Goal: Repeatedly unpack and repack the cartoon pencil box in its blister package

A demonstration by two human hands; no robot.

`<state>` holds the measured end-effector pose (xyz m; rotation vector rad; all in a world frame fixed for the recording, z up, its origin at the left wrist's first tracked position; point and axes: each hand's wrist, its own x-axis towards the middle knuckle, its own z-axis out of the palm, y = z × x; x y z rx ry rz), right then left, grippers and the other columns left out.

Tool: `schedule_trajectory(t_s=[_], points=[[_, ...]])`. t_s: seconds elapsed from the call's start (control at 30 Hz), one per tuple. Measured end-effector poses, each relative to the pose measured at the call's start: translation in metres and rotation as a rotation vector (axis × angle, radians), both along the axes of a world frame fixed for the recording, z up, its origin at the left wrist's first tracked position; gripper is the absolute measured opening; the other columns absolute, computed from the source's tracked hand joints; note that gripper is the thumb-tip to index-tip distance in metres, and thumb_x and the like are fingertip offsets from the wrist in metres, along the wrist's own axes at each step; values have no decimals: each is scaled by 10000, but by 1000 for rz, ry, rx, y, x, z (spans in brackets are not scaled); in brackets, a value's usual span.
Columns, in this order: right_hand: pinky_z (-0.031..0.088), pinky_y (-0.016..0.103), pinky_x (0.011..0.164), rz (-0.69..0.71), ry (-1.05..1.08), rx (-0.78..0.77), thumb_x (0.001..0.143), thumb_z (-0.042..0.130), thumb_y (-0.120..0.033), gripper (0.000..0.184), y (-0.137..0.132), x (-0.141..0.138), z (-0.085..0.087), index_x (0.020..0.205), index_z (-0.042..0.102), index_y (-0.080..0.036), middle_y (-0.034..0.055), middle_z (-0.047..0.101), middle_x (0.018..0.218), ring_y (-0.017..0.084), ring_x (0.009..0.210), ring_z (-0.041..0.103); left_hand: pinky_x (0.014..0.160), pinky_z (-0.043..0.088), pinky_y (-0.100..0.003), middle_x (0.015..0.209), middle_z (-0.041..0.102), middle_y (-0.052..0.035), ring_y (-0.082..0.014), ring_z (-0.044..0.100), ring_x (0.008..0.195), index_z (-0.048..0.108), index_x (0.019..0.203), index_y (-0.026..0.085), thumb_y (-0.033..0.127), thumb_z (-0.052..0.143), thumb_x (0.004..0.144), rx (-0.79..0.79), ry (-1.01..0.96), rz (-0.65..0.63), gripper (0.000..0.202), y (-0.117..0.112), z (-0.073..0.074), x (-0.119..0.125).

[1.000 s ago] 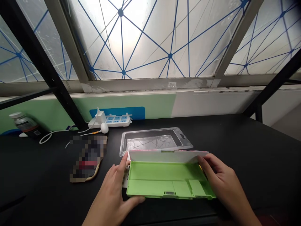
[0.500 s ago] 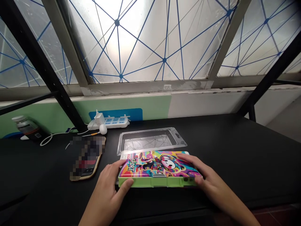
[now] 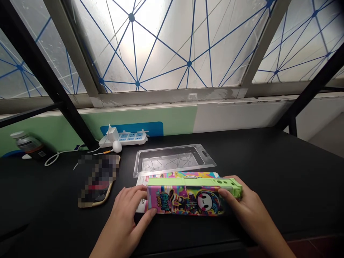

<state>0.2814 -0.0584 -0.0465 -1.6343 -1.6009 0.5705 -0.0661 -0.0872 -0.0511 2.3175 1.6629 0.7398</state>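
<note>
Case held by both ends, presumably for balance: fingers of left hand and right hand grasping it, patterned face tilted toward camera. Located over printed card on counter, before transparent tray.

Near the tabletop's front edge, the left hand and right hand gripped from opposite sides, thumbs angled inward.

On my monitor, the green, cartoon-printed rectangular case looks glossy plastic. I see a shiny clear-plastic tray and matt black tabletop.
</note>
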Motion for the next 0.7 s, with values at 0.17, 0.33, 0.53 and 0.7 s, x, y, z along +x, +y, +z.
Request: schedule_trajectory(t_s=[0.17,0.33,0.53,0.7], points=[[613,380,670,-66,-38,-66,896,534,-694,535,9,-6,-4,1204,586,-259,77,772,969,308,872,754,1103,453,-601,1339,673,-67,-336,631,1229,677,1183,318,441,604,957,36,28,-14,267,2,-1,0],[572,415,858,-44,-250,177,958,525,-588,441,14,-7,-13,1246,599,-262,106,661,1172,309,1116,651,1078,491,-588,1429,626,-81,-346,606,1283,684,1110,303,439,628,939,48,56,-33,226,2,-1,-1],[475,474,856,61,-561,395,996,504,-447,302,19,-13,-8,1204,662,-296,99,640,1176,322,1068,595,1122,439,-637,1502,575,-74,-339,569,1354,640,1000,274,399,628,944,29,72,-84,138,2,-3,-2],[423,481,917,338,-678,365,1037,477,-381,280,25,-38,13,1249,615,-260,88,671,1212,292,1101,595,1113,496,-521,1386,677,-48,-280,654,1265,537,1299,313,322,671,914,74,-57,-35,408,1,-6,0]])
